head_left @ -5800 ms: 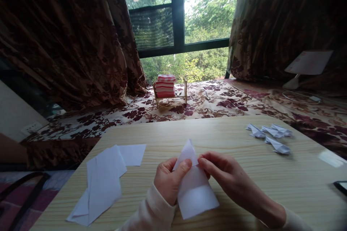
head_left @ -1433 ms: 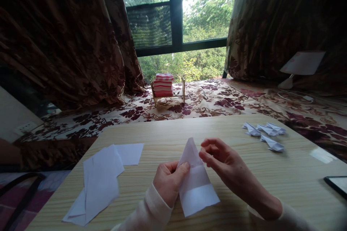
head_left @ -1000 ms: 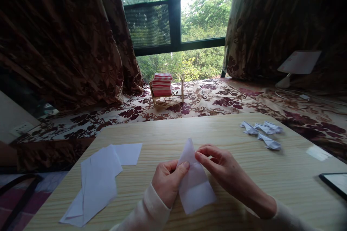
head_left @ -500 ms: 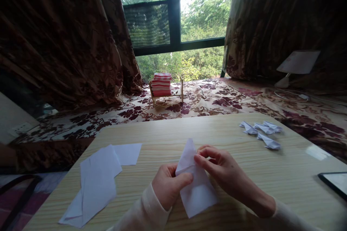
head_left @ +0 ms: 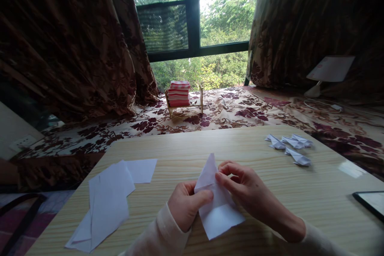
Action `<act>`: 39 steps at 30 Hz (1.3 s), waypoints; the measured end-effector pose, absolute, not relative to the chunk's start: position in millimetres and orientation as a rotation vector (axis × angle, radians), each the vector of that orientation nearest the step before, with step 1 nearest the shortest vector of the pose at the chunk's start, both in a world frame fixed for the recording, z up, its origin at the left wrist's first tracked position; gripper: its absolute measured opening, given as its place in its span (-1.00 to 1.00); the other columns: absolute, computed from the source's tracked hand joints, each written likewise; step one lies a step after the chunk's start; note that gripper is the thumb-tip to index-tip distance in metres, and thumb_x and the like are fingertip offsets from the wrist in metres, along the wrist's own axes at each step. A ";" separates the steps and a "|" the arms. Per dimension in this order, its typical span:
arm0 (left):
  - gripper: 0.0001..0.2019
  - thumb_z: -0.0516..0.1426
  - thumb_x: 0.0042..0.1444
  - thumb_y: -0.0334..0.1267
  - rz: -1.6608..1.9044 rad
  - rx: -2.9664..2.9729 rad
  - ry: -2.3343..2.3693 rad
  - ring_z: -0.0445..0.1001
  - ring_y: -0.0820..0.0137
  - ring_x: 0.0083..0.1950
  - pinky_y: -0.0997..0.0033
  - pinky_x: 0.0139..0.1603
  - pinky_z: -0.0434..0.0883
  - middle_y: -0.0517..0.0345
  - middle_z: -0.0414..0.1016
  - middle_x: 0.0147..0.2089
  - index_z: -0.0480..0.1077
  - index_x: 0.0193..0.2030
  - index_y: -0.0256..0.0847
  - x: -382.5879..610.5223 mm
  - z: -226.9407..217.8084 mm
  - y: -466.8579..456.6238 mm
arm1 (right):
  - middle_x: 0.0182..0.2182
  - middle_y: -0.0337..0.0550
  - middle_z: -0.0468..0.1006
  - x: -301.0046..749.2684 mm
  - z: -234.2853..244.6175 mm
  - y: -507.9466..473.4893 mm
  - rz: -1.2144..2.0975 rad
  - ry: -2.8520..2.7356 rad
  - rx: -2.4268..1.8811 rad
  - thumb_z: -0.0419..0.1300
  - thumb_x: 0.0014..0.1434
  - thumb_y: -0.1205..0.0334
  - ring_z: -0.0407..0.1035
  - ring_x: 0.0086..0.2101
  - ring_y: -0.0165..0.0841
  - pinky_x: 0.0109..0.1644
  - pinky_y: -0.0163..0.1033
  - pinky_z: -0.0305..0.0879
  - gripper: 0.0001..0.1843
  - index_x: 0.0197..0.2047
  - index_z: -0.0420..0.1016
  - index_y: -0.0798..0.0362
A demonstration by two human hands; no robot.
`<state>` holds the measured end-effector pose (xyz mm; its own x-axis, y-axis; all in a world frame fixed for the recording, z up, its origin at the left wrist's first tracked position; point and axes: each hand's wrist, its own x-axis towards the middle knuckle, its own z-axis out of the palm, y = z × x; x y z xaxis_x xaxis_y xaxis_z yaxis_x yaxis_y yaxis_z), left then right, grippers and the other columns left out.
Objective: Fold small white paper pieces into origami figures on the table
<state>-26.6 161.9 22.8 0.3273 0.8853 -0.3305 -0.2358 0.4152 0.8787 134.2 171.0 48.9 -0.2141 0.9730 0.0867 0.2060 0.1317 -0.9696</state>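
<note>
A partly folded sheet of white paper (head_left: 220, 214) is held above the table, its pointed end away from me and its wide end near me. My left hand (head_left: 187, 204) grips its left edge, the thumb lying on top and the other fingers mostly hidden underneath. At the upper right edge, my right hand (head_left: 246, 188) pinches the paper between thumb and curled fingers. A crease runs across the sheet below the point.
Loose white paper sheets (head_left: 109, 200) overlap on the left of the wooden table (head_left: 168, 148). Several folded paper pieces (head_left: 297, 156) lie at the far right. A dark-edged tablet-like object (head_left: 372, 202) sits at the right edge. Beyond stands a small rack (head_left: 201, 100) with striped cloths.
The paper's near end has lifted and swung slightly to the right, and its tip has shifted a little right. Both hands keep nearly the same place and grip.
</note>
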 end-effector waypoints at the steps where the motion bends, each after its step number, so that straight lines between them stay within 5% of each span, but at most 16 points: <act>1: -0.64 0.34 -0.37 -0.13 0.859 0.829 0.951 0.34 0.49 -0.56 0.50 -0.52 0.20 0.13 0.49 -0.56 0.55 -0.41 -0.36 -26.4 23.1 161.8 | -0.46 -0.25 0.32 134.3 48.8 170.9 1.154 -1.581 -1.180 0.09 0.10 0.13 0.20 -0.56 -0.53 -0.58 -0.43 0.12 -0.73 -0.53 0.35 0.13; 23: -0.61 0.26 -0.23 0.02 0.931 0.915 1.039 0.21 0.52 -0.59 0.49 -0.57 0.07 0.17 0.39 -0.63 0.53 -0.50 -0.37 -24.5 28.5 162.7 | -0.45 -0.20 0.36 131.7 46.4 169.8 1.031 -1.628 -1.164 0.10 0.09 0.18 0.25 -0.51 -0.48 -0.53 -0.41 0.16 -0.75 -0.54 0.37 0.13; 28: -0.59 0.20 -0.10 0.01 0.953 1.052 1.068 0.26 0.45 -0.49 0.47 -0.48 0.14 0.12 0.42 -0.56 0.54 -0.33 -0.38 -27.0 31.9 160.5 | -0.50 -0.23 0.41 132.8 52.7 170.8 1.248 -1.512 -1.211 0.11 0.10 0.08 0.26 -0.50 -0.45 -0.49 -0.39 0.18 -0.73 -0.41 0.42 0.13; 33: -0.59 0.18 -0.10 0.03 1.002 1.117 1.109 0.25 0.43 -0.49 0.45 -0.47 0.16 0.13 0.39 -0.57 0.53 -0.38 -0.37 -23.2 37.2 157.7 | -0.41 -0.18 0.50 131.1 56.2 169.3 1.587 -1.269 -1.095 0.19 0.03 -0.01 0.34 -0.40 -0.38 -0.40 -0.35 0.24 -0.64 -0.25 0.45 0.12; 39: -0.66 0.16 -0.05 -0.02 0.962 1.131 1.097 0.26 0.42 -0.49 0.47 -0.47 0.18 0.19 0.31 -0.61 0.47 -0.47 -0.34 -17.5 48.5 151.4 | -0.49 -0.19 0.50 127.0 52.1 168.0 1.702 -1.167 -1.021 0.30 -0.10 0.01 0.28 -0.51 -0.45 -0.45 -0.37 0.16 -0.63 -0.37 0.50 0.18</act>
<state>-17.5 151.4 48.5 0.2056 0.9645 -0.1654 -0.0384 0.1769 0.9835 127.0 168.0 52.1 -0.3402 0.9249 -0.1697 -0.1750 -0.2395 -0.9550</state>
